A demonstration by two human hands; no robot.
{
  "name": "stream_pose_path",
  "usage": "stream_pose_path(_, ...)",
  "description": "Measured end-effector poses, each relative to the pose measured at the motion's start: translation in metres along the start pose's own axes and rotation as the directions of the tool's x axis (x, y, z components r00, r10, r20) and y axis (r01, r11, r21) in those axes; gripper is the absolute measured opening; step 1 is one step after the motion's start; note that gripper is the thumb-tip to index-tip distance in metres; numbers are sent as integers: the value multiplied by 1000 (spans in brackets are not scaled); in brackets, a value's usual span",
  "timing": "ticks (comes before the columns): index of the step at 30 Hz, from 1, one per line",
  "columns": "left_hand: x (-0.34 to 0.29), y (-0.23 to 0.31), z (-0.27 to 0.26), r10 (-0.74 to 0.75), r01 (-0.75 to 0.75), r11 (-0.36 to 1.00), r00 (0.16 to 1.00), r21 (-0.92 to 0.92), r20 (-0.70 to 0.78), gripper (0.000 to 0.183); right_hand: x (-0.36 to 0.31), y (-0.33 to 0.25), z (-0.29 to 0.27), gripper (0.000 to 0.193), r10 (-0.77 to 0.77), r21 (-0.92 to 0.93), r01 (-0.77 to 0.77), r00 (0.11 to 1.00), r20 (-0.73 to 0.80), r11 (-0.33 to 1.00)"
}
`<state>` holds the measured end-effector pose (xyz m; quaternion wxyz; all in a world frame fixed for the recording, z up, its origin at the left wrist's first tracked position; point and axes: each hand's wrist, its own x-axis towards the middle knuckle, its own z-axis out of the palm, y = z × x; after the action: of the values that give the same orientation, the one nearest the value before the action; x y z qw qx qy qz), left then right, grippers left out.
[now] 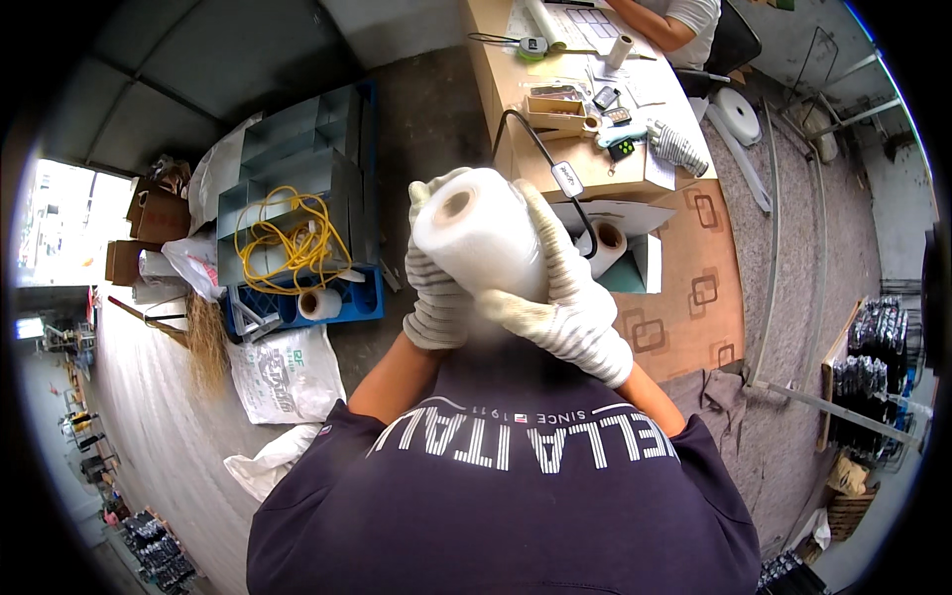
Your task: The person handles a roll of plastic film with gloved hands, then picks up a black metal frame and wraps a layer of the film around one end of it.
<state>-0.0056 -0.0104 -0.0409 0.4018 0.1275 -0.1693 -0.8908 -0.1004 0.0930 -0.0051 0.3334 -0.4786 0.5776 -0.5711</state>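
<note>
Gloved hands hold a roll of clear plastic wrap (483,238) in front of the person's chest, its hollow core end turned up toward the camera. Left hand (436,288), in a striped knit glove, is wrapped around the near left side of the roll with fingers curled against it. Right hand (565,297), in a matching glove, clasps the right side, fingers laid along the roll's length and pressed to its surface. Beyond the roll stands a wooden table (595,164) strewn with small items; a black cable (540,149) arcs over its near edge, just above the roll. A spare striped glove (679,149) lies on the table to the roll's upper right. Left of the roll, well apart, a blue crate (347,297) carries grey metal boxes (297,169) and a coil of yellow cord (288,243). Another person's arm (659,25) rests at the table's far end.
</note>
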Motion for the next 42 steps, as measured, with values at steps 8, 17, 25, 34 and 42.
stream_pose_path(8, -17, -10, -21, -15, 75, 920, 987, 386, -157, 59, 10, -14, -3, 84, -26, -313, 18, 999, -24, 950)
stream_pose_path(17, -21, -5, 36, -74, 126, 930, 984, 344, -160, 83, 12, -27, -10, 46, -230, -635, 236, 969, 95, 736)
stream_pose_path(25, -1, 0, 0, -162, 181, 980, 967, -84, 199, 93, -2, -15, -40, 25, 230, 426, -162, 967, -112, 890)
stream_pose_path(34, -1, 4, 29, 106, -90, 694, 994, 714, 22, 79, 8, 1, -5, 61, 456, 809, -363, 880, 134, 463)
stream_pose_path(42, -10, 7, 31, 218, -506, 229, 859, 831, 463, 34, 11, -4, -9, 56, 432, 861, -252, 901, 42, 441)
